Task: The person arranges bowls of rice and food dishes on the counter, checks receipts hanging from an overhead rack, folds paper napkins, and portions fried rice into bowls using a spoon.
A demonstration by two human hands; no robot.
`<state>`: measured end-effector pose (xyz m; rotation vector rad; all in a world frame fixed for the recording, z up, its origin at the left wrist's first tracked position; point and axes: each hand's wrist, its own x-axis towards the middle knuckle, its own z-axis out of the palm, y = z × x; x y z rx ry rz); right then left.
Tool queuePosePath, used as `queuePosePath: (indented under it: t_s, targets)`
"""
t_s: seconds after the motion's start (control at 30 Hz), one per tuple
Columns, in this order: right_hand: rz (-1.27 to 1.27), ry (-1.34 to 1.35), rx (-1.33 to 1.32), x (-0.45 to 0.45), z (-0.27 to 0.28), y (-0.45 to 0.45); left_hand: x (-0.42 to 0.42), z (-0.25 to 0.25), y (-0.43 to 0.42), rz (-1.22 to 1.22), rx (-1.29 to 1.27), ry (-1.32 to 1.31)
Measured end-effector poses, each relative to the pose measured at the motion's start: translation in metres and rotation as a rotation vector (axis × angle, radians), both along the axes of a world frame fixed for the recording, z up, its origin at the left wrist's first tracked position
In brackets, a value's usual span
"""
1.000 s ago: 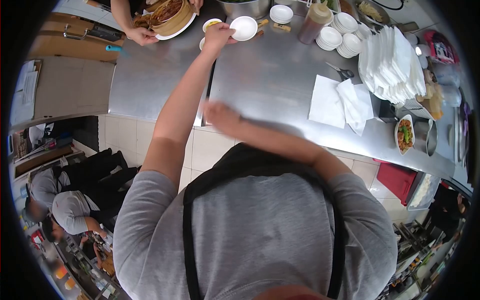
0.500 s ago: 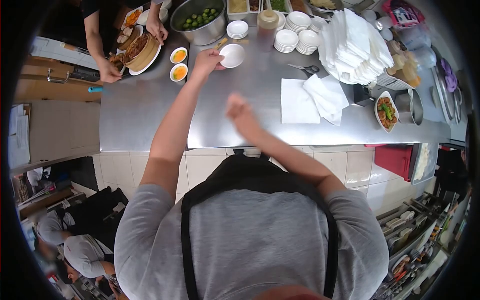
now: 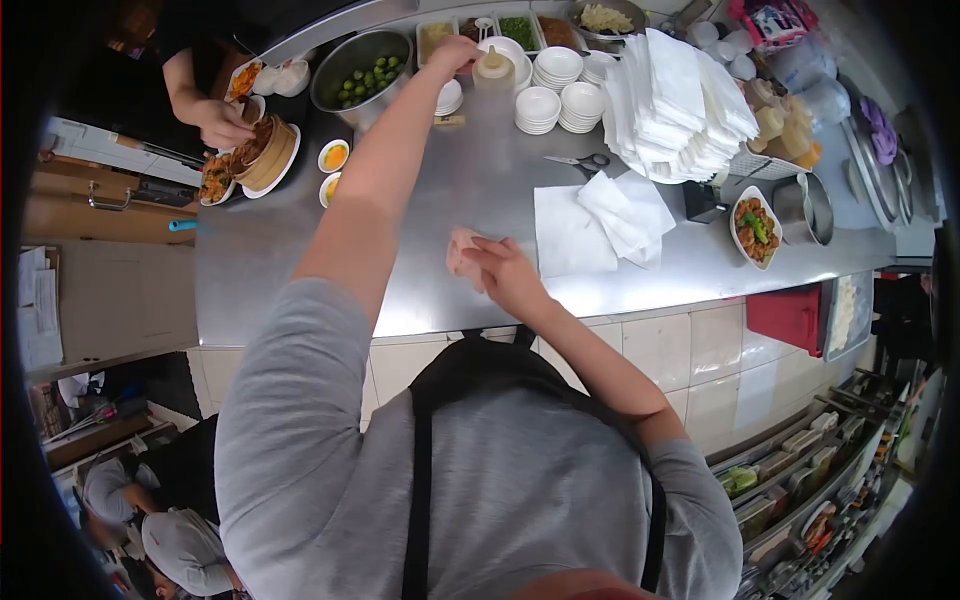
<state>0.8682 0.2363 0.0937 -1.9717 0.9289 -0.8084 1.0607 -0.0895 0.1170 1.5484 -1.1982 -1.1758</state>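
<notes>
My left arm stretches across the steel table, and my left hand (image 3: 453,54) is closed at the far side, its fingertips at the edge of a small white dish (image 3: 522,62). The dish is partly behind a squeeze bottle (image 3: 494,72) with a pale, pointed cap. Close to my body, my right hand (image 3: 508,275) is bent above the table with fingers curled against a pale pinkish, crumpled-looking patch (image 3: 463,258) that I cannot make out. To its right lie white paper napkins (image 3: 575,230). A steel pot of green limes (image 3: 362,88) stands left of my left forearm.
Stacked white dishes (image 3: 538,107), scissors (image 3: 582,162) and a tall napkin pile (image 3: 675,105) occupy the right. A bowl of cooked food (image 3: 756,228) is farther right. At left, a co-worker's hand (image 3: 222,122) touches food near a bamboo steamer (image 3: 268,158); small sauce cups (image 3: 333,154) stand nearby.
My left hand has reached farther away, up to the far containers. My right hand has come lower, nearer the table's front edge. The view has shifted; one co-worker hand has left the plate.
</notes>
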Motion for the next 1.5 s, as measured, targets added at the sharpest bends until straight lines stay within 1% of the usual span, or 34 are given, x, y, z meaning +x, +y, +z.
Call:
queuePosePath:
  t_s: [0.03, 0.07, 0.1, 0.13, 0.17, 0.2, 0.23, 0.27, 0.33, 0.37, 0.4, 0.47, 0.53, 0.6, 0.63, 0.67, 0.7, 0.73, 0.77, 0.8, 0.87, 0.93, 1.0, 1.03, 1.1, 1.13, 1.17, 1.2, 1.27, 1.3, 1.37, 1.4, 1.47, 1.5]
  targets:
    - [-0.037, 0.100, -0.267, 0.002, -0.002, 0.003, -0.003, -0.008, -0.010, -0.137, 0.065, -0.094]
    - [-0.070, 0.198, -0.530, 0.004, -0.005, 0.005, -0.004, -0.013, -0.019, -0.132, 0.072, -0.090]
    - [-0.058, 0.197, -0.521, 0.008, -0.022, 0.005, -0.002, -0.017, -0.022, -0.130, 0.039, -0.134]
    - [-0.037, 0.132, -0.366, 0.014, -0.049, 0.002, 0.001, -0.025, -0.019, -0.124, 0.011, -0.180]
    - [-0.009, 0.068, -0.210, 0.021, -0.067, -0.002, 0.003, -0.015, -0.002, -0.087, -0.039, -0.053]
    - [0.083, 0.010, -0.184, 0.024, -0.055, -0.014, 0.010, -0.009, 0.009, -0.107, -0.039, -0.056]
    - [0.186, -0.051, -0.152, 0.029, -0.043, -0.029, 0.017, 0.004, 0.026, -0.134, -0.027, -0.225]
    - [0.143, 0.054, -0.357, 0.038, -0.050, -0.043, 0.028, 0.010, 0.046, -0.088, 0.014, -0.066]
    - [0.057, 0.262, -0.725, 0.057, -0.060, -0.064, 0.062, 0.030, 0.094, -0.210, -0.004, -0.004]
    - [0.007, 0.366, -0.894, 0.067, -0.063, -0.073, 0.072, 0.052, 0.128, -0.222, 0.042, 0.052]
    - [0.060, 0.337, -0.891, 0.079, -0.074, -0.080, 0.078, 0.075, 0.168, -0.231, 0.087, 0.112]
    - [0.010, 0.377, -0.702, 0.109, -0.100, -0.084, 0.107, 0.100, 0.234, -0.192, 0.139, -0.006]
    - [0.045, 0.282, -0.745, 0.146, -0.108, -0.075, 0.130, 0.127, 0.303, -0.093, 0.068, -0.067]
    - [0.080, 0.175, -0.788, 0.173, -0.099, -0.044, 0.151, 0.147, 0.370, 0.148, 0.108, 0.007]
    - [0.122, 0.144, -0.789, 0.181, -0.084, -0.016, 0.165, 0.148, 0.401, 0.222, 0.049, -0.146]
    - [0.383, -0.103, -0.274, 0.185, -0.083, 0.017, 0.179, 0.146, 0.433, 0.289, -0.008, -0.300]
    - [0.612, -0.336, 0.255, 0.188, -0.087, 0.049, 0.194, 0.146, 0.467, 0.408, 0.012, -0.262]
    - [0.915, -0.480, 0.430, 0.193, -0.104, 0.080, 0.206, 0.145, 0.502, 0.525, 0.029, -0.222]
    - [0.802, -0.239, 0.100, 0.172, -0.111, 0.132, 0.215, 0.141, 0.538, 0.640, 0.024, -0.173]
    - [1.087, 0.097, 0.734, 0.161, -0.065, 0.133, 0.223, 0.136, 0.572, 0.752, 0.014, -0.126]
    - [1.086, -0.096, 0.638, 0.170, -0.081, 0.138, 0.230, 0.118, 0.641, 0.988, 0.028, -0.104]
    - [0.821, -0.064, 0.771, 0.187, -0.040, 0.090, 0.233, 0.094, 0.704, 1.151, 0.034, -0.026]
    - [0.537, -0.401, 0.457, 0.218, -0.032, 0.041, 0.235, 0.062, 0.754, 1.219, 0.010, 0.108]
    - [0.549, -0.395, 0.453, 0.228, -0.044, 0.046, 0.239, 0.043, 0.770, 1.253, 0.028, 0.150]
    - [0.590, -0.216, -0.005, 0.245, -0.092, 0.069, 0.251, 0.006, 0.790, 1.273, 0.064, 0.284]
    - [0.842, -0.218, 0.369, 0.244, -0.099, 0.107, 0.256, -0.010, 0.792, 1.281, 0.082, 0.365]
    - [1.057, 0.092, 0.783, 0.236, -0.029, 0.133, 0.264, -0.027, 0.799, 1.262, 0.137, 0.367]
    - [1.053, 0.100, 0.783, 0.243, -0.030, 0.146, 0.272, -0.045, 0.808, 1.239, 0.197, 0.371]
    - [1.038, -0.268, 0.599, 0.266, -0.035, 0.159, 0.285, -0.077, 0.833, 1.277, 0.338, 0.332]
    - [0.811, -0.207, 0.417, 0.279, -0.018, 0.142, 0.287, -0.089, 0.846, 1.298, 0.374, 0.326]
    - [0.425, -0.167, 0.516, 0.316, -0.040, 0.100, 0.290, -0.106, 0.869, 1.339, 0.423, 0.331]
    - [0.424, -0.163, 0.512, 0.334, -0.055, 0.105, 0.288, -0.114, 0.879, 1.359, 0.440, 0.345]
    - [0.331, -0.858, 0.818, 0.370, -0.094, 0.130, 0.289, -0.140, 0.898, 1.389, 0.542, 0.356]
    - [0.301, -0.361, 0.172, 0.382, -0.104, 0.158, 0.284, -0.147, 0.902, 1.395, 0.583, 0.355]
